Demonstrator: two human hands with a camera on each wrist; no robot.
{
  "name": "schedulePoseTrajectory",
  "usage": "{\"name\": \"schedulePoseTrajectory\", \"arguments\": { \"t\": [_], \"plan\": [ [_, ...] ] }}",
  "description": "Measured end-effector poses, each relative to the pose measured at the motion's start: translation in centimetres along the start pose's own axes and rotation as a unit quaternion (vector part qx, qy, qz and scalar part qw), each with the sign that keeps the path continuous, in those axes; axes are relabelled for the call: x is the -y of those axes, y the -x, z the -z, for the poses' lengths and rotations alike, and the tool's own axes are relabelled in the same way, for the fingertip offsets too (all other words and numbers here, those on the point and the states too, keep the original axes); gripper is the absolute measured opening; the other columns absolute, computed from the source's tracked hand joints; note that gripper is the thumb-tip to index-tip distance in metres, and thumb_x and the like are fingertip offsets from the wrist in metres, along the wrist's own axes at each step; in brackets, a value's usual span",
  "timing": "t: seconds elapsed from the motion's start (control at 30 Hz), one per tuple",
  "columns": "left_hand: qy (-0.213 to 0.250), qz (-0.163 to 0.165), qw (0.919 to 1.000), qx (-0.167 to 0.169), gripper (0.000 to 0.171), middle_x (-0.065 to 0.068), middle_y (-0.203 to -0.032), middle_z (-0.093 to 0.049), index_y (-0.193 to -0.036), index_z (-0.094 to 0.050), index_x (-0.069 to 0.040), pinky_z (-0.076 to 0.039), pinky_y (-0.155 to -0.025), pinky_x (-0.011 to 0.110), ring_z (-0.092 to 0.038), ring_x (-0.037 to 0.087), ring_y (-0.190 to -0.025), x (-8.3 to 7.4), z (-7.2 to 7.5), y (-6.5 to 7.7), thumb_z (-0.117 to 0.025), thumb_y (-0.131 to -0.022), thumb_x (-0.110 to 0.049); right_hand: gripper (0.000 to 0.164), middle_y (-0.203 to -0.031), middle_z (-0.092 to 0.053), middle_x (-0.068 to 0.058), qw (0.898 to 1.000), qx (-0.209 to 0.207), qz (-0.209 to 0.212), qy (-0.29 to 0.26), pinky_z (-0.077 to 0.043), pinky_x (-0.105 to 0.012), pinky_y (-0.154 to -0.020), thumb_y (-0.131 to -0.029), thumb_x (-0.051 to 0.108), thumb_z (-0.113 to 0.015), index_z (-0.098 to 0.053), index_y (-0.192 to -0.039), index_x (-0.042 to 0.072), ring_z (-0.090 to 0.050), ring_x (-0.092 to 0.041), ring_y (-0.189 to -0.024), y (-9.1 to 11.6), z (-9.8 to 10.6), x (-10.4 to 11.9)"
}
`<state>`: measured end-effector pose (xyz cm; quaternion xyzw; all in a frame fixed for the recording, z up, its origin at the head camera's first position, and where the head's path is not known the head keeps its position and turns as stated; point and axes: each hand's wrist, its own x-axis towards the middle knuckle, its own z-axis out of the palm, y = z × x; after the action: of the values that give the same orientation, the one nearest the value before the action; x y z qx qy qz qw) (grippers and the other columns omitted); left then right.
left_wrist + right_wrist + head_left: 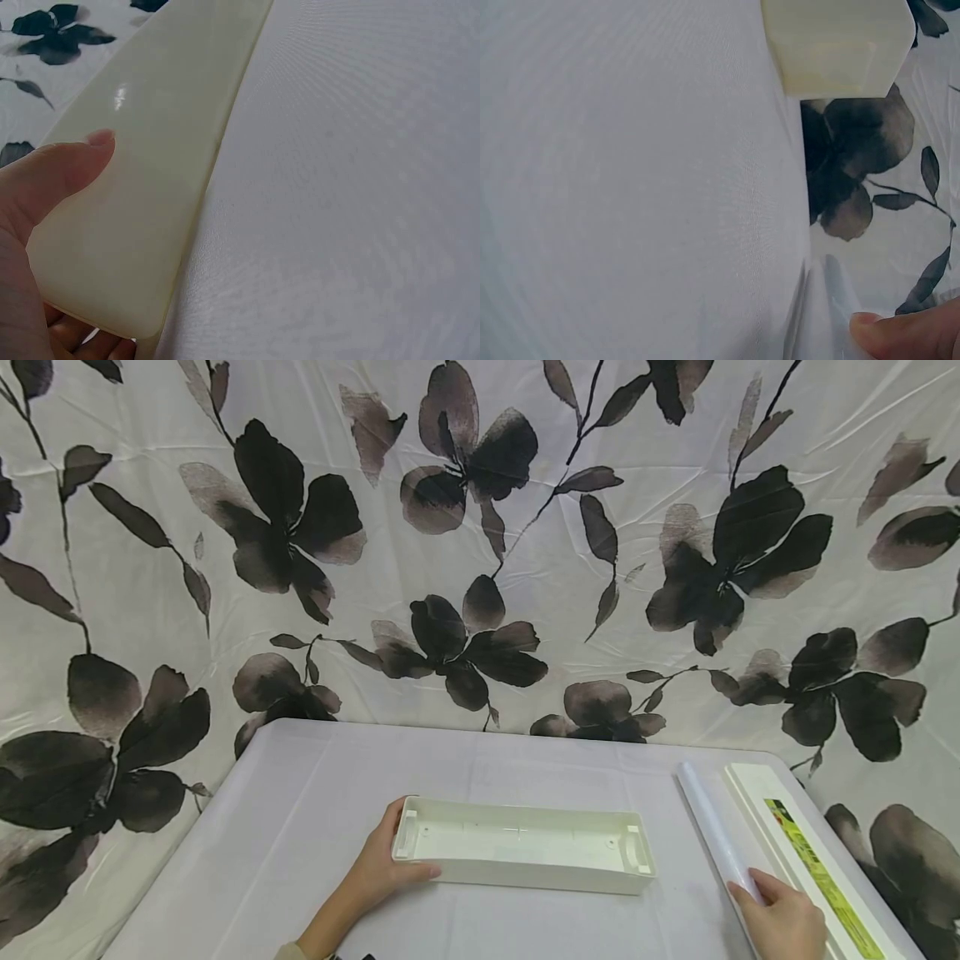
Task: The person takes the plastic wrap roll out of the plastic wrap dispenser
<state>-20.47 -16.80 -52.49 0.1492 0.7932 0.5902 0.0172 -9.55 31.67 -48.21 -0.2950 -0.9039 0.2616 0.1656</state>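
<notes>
A long, open cream-coloured plastic box (525, 875) lies on the table with its hollow side up. My left hand (381, 864) grips its left end, thumb along the front wall and fingers around the end. In the left wrist view the thumb (79, 161) presses the smooth front wall (150, 187), with the other fingers partly hidden behind the end. At the right, my right hand (787, 917) pinches the near part of a roll of clear plastic film (708, 822). The right wrist view shows that thumb (911, 330) against the roll (832, 300).
A long cream lid (750, 789) with a yellow-green label strip (821, 877) lies just right of the roll. The white-covered table (315, 810) ends at a back edge, before a floral cloth (585, 568).
</notes>
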Motion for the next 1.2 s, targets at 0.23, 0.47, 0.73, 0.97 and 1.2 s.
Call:
{"name": "schedulePoseTrajectory", "arguments": {
  "t": [0.23,0.47,0.73,0.97,1.2],
  "plan": [
    [0.002,0.003,1.0000,-0.002,0.108,0.002,-0.134,-0.056,-0.149,-0.034,-0.011,-0.038,-0.102,0.051,-0.055,0.022,-0.118,-0.05,-0.05,-0.01,-0.094,-0.060,-0.026,0.048,-0.100,-0.066,-0.034,1.000,-0.002,-0.002,0.003,-0.053,-0.047,-0.061,-0.077,0.011,-0.081,-0.064,-0.109,-0.019,-0.067,-0.049,-0.087,-0.07,-0.24,-0.17],
    [-0.003,-0.011,0.9999,-0.001,0.107,0.001,-0.134,-0.056,-0.148,-0.034,-0.010,-0.040,-0.102,0.048,-0.056,0.022,-0.118,0.14,0.01,-0.06,-0.094,-0.061,-0.025,0.048,-0.100,-0.066,-0.034,1.000,0.006,-0.010,0.000,-0.053,-0.048,-0.063,-0.077,0.012,-0.082,-0.064,-0.110,-0.018,-0.067,-0.047,-0.087,-0.07,-0.37,-0.21],
    [0.002,-0.011,0.9999,0.001,0.105,0.001,-0.132,-0.057,-0.147,-0.034,-0.011,-0.042,-0.100,0.045,-0.056,0.022,-0.116,0.32,0.04,-0.06,-0.093,-0.062,-0.025,0.050,-0.099,-0.067,-0.033,1.000,0.025,-0.006,0.004,-0.050,-0.038,-0.057,-0.077,0.015,-0.082,-0.063,-0.112,-0.016,-0.067,-0.044,-0.083,-0.17,-0.25,-0.50],
    [0.001,-0.011,0.9999,0.000,0.107,0.002,-0.133,-0.056,-0.148,-0.033,-0.010,-0.039,-0.101,0.051,-0.056,0.023,-0.117,0.36,0.00,-0.03,-0.093,-0.061,-0.025,0.054,-0.100,-0.066,-0.031,0.999,0.036,-0.009,0.015,-0.044,-0.032,-0.059,-0.077,0.019,-0.082,-0.062,-0.113,-0.014,-0.065,-0.038,-0.082,-0.36,-0.22,-0.51],
    [-0.004,-0.016,0.9999,0.000,0.106,0.004,-0.134,-0.056,-0.148,-0.034,-0.008,-0.040,-0.101,0.052,-0.056,0.025,-0.118,0.33,-0.01,0.00,-0.093,-0.062,-0.025,0.055,-0.092,-0.066,-0.028,0.998,0.049,-0.021,0.024,-0.043,-0.040,-0.063,-0.078,0.024,-0.080,-0.061,-0.115,-0.012,-0.062,-0.034,-0.080,-0.48,-0.30,-0.70]
  ]
}}
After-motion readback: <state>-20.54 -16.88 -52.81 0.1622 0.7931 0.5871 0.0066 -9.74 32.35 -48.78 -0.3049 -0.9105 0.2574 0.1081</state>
